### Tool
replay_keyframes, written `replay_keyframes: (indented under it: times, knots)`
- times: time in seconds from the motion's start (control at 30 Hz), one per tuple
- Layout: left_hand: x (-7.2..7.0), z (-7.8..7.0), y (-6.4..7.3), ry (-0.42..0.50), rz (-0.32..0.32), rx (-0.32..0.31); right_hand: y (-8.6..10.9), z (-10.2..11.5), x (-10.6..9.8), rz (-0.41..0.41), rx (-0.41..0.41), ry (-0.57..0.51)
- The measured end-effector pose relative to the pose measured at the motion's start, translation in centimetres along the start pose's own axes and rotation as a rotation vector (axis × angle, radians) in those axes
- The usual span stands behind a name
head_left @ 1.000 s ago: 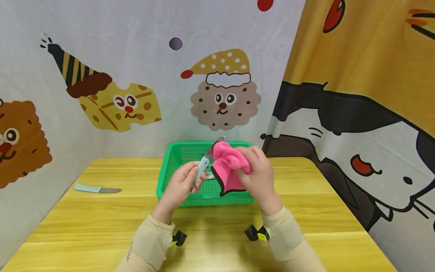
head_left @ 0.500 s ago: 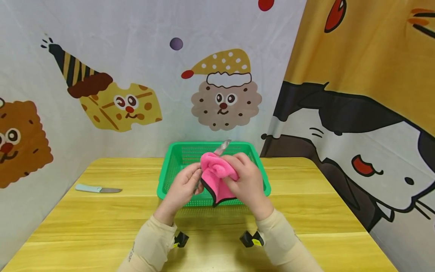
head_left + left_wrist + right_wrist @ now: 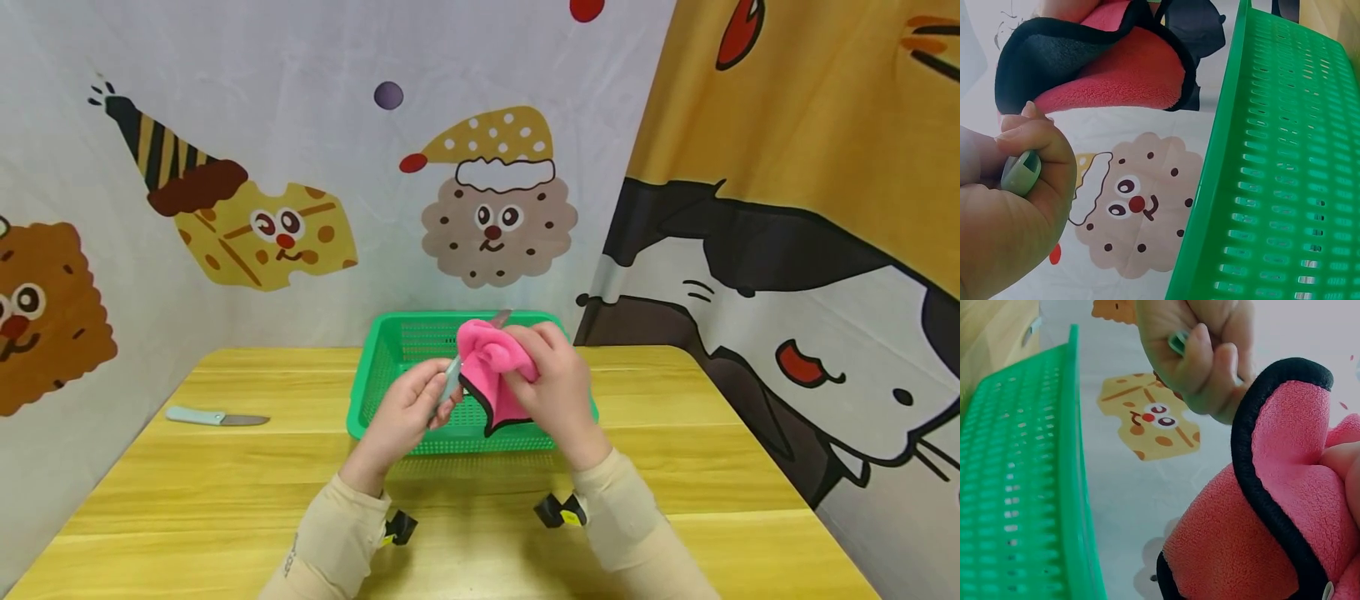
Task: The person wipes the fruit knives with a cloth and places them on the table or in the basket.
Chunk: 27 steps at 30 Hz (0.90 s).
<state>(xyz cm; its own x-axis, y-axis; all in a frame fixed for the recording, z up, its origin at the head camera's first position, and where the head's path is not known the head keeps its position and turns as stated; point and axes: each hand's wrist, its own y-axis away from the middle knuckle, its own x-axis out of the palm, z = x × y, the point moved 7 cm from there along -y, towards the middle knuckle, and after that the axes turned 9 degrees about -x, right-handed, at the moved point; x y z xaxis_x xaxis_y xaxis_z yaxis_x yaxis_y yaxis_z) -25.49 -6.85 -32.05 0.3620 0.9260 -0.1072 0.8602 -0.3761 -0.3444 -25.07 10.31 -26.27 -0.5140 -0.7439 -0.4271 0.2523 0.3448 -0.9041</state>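
Note:
My left hand grips the pale blue handle of a knife above the green basket. In the left wrist view the butt of the knife handle pokes out from the curled fingers. A pink cloth with black edging is bunched in my right hand and wrapped over the blade. Only the blade's tip shows past the cloth, up and to the right. In the right wrist view the loose part of the cloth hangs down beside the left hand.
Beneath both hands stands the green plastic basket on the wooden table. Another knife with a pale blue handle lies at the table's left. A patterned curtain hangs behind the table.
The cloth slid down the blade towards the handle, covering it, then moved back up towards the tip. My left hand has kept its grip, shifting only slightly.

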Motion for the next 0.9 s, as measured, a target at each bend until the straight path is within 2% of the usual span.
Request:
replay_keyframes:
  times: [0.3, 0.53, 0.63, 0.77, 0.9]
  knots:
    - [0.1, -0.3, 0.0, -0.001, -0.004, -0.002, -1.0, -1.4, -1.7, -0.054, 0.023, 0.018]
    - [0.1, -0.3, 0.0, 0.005, 0.011, -0.018, -1.4, -2.4, -2.6, -0.089, 0.078, 0.048]
    - [0.0, -0.3, 0.0, 0.005, 0.012, -0.017, -1.3, -2.7, -3.0, -0.128, 0.095, 0.037]
    - [-0.3, -0.4, 0.1, 0.013, 0.002, -0.001, -1.0, -2.6, -3.5, -0.184, 0.087, -0.002]
    - [-0.5, -0.6, 0.1, 0.028, -0.008, 0.016, -0.8, -1.8, -3.3, -0.178, 0.054, -0.043]
